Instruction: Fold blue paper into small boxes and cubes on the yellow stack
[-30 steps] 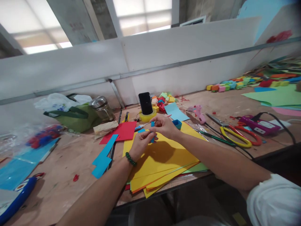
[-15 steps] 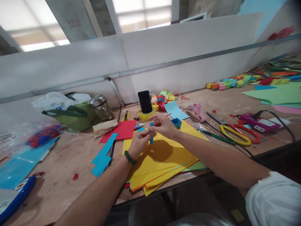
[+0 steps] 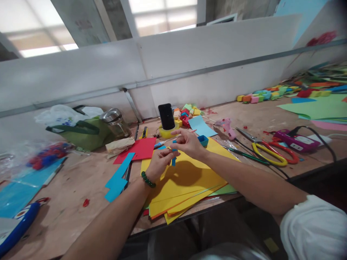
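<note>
Both my hands meet above a stack of yellow paper sheets point(image 3: 187, 180) at the table's front edge. My left hand point(image 3: 158, 162), with a green bead bracelet on the wrist, pinches a small blue paper piece point(image 3: 174, 159). My right hand point(image 3: 189, 142) pinches the top of the same piece, with some fingers raised. A small open blue paper box point(image 3: 202, 140) sits just right of my right hand. A blue paper offcut point(image 3: 119, 177) and a red sheet point(image 3: 141, 150) lie to the left.
A black phone point(image 3: 166, 116) stands in a tape roll at the back. Several coloured paper cubes point(image 3: 187, 113) sit beside it. A pink glue gun point(image 3: 227, 127), yellow and red scissors point(image 3: 271, 153) and a purple device point(image 3: 296, 141) lie right. A green bag point(image 3: 81, 133) and jar point(image 3: 115, 122) stand left.
The hands and the blue piece have shifted slightly; my fingers have worked the piece a little lower between them. The view has drifted a little.
</note>
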A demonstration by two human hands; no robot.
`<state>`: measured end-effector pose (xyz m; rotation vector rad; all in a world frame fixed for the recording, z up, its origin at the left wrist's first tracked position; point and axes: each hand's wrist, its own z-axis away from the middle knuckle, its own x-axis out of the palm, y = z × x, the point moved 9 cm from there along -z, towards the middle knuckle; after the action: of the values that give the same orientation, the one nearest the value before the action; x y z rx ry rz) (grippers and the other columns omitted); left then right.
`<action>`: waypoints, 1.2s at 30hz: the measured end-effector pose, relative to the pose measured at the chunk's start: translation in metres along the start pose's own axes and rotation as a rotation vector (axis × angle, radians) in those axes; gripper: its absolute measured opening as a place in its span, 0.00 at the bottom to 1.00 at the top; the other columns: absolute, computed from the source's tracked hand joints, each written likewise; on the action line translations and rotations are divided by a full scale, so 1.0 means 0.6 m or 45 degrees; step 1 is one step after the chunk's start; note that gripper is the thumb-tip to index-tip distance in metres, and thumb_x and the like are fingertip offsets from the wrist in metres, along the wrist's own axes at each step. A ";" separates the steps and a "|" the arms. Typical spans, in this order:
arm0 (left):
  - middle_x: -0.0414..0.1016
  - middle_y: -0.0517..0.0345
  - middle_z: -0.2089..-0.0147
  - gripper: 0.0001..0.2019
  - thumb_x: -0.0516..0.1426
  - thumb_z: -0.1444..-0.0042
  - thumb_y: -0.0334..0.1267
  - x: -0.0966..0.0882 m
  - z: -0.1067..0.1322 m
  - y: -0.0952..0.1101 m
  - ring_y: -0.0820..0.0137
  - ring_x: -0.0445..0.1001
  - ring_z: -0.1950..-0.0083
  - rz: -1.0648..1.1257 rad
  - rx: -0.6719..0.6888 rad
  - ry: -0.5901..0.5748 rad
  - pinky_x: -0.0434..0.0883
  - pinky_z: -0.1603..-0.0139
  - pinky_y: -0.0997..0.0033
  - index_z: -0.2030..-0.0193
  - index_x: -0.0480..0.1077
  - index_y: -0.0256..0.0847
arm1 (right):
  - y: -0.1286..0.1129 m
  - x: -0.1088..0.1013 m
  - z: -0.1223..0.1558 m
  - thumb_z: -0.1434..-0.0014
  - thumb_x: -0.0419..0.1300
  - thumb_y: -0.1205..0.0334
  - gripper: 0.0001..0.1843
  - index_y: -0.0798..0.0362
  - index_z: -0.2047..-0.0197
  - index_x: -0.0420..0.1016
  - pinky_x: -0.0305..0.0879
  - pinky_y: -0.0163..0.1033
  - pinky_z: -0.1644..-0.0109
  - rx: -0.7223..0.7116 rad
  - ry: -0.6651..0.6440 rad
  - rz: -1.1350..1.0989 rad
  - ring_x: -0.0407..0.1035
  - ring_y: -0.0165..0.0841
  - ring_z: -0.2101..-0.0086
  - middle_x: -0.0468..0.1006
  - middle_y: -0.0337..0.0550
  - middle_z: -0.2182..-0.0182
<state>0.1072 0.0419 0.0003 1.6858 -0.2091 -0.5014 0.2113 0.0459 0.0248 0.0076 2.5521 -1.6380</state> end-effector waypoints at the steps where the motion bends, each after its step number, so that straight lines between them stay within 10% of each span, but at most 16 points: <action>1: 0.63 0.62 0.85 0.17 0.64 0.63 0.51 0.000 -0.001 -0.002 0.78 0.56 0.81 0.001 -0.008 -0.001 0.54 0.78 0.75 0.82 0.74 0.36 | 0.002 0.000 0.000 0.55 0.64 0.58 0.24 0.55 0.55 0.64 0.54 0.31 0.77 0.008 0.005 -0.009 0.62 0.26 0.81 0.66 0.26 0.83; 16: 0.62 0.62 0.83 0.18 0.63 0.58 0.51 0.012 -0.001 -0.024 0.77 0.59 0.80 0.041 -0.040 -0.055 0.58 0.78 0.75 0.74 0.78 0.35 | 0.013 -0.038 -0.014 0.55 0.67 0.53 0.26 0.54 0.56 0.65 0.65 0.36 0.68 0.007 0.180 -0.086 0.69 0.29 0.75 0.71 0.31 0.79; 28: 0.67 0.61 0.82 0.16 0.67 0.65 0.48 0.023 -0.001 -0.043 0.78 0.61 0.80 0.151 -0.215 -0.148 0.58 0.77 0.76 0.77 0.76 0.35 | 0.023 -0.002 -0.010 0.54 0.66 0.58 0.21 0.55 0.59 0.67 0.55 0.31 0.76 0.033 -0.118 0.061 0.59 0.24 0.81 0.63 0.26 0.83; 36: 0.66 0.63 0.84 0.20 0.69 0.70 0.50 -0.043 -0.012 -0.037 0.78 0.63 0.79 0.308 -0.167 0.289 0.59 0.77 0.76 0.82 0.69 0.36 | -0.026 -0.004 0.002 0.46 0.60 0.65 0.07 0.52 0.61 0.74 0.69 0.37 0.65 -0.403 -0.133 0.403 0.70 0.31 0.68 0.73 0.42 0.67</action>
<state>0.0844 0.0628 -0.0155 1.5498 -0.2069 -0.1386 0.2126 0.0386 0.0384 0.2760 2.5396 -1.0870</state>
